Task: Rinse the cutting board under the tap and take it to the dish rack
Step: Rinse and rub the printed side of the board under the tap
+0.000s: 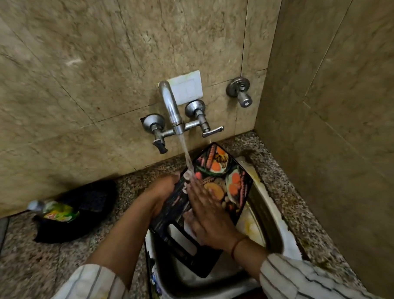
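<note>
A black cutting board (228, 170) printed with colourful vegetables tilts over the steel sink (265, 216), its handle slot toward me. Water streams from the wall tap (171, 109) onto the board's upper middle. My left hand (164, 189) grips the board's left edge. My right hand (207, 210) lies flat on the printed face with fingers stretched out, fingertips in the water stream.
On the speckled granite counter (38, 269) to the left sits a black holder (86, 213) with a green-labelled bottle (56, 212) lying in it. A separate valve (239, 91) sticks out of the tiled wall at the right. Walls close the corner at the back and right.
</note>
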